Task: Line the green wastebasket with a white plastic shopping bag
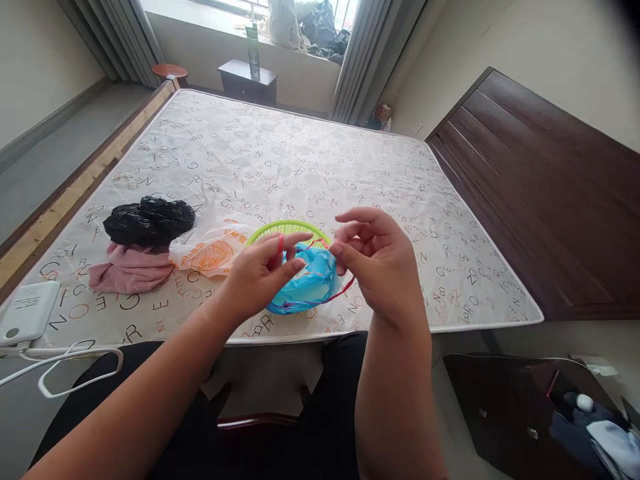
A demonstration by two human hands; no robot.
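Some red cord [345, 290] pinched in R hand [383, 259], L hand [256, 275] part-spread (pink loop [281, 244] on it), both nr blue bag [313, 279].

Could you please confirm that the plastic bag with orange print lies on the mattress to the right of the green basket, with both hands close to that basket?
Not quite: the head view shows the plastic bag with orange print to the left of the green basket. It does lie on the mattress, and the left hand and right hand are close to the basket.

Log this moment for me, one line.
left hand: open, over blue bag | right hand: seems to pinch red string | green basket: rim behind blue bag
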